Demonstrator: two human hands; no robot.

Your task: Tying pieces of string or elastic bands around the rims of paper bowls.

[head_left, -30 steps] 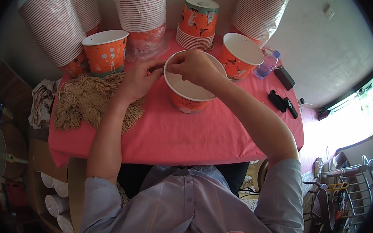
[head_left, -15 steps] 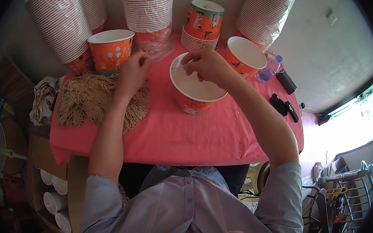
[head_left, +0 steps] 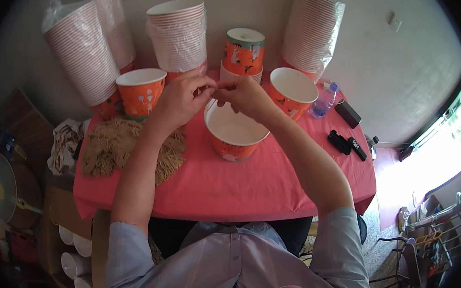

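Note:
Over the rim of an orange paper bucket (head_left: 235, 149) with a white inside, my two hands meet fingertip to fingertip. My left hand (head_left: 184, 100) is closed in a pinch. Against it, my right hand (head_left: 244, 98) is pinched too. A thin line shows just below the fingertips, too fine to name; what lies between the fingers is hidden. Left of the bucket, under and beside my left forearm, lies a heap of tan, stringy strands (head_left: 110, 145). A second open orange bucket (head_left: 294, 87) stands to the right of my right hand.
Tall plastic-wrapped bucket stacks (head_left: 179, 40) line the wall. Another open bucket (head_left: 142, 94) is behind the strands. An upside-down bucket (head_left: 244, 53) tops a short stack. At right on the pink cloth (head_left: 218, 199) are a clear bottle (head_left: 325, 103), a black box (head_left: 348, 114) and small black items (head_left: 340, 142).
My left hand has moved right and my right hand slightly left, so their fingertips now meet above the bucket's rim. The whole view has shifted, showing more of the stacks' tops.

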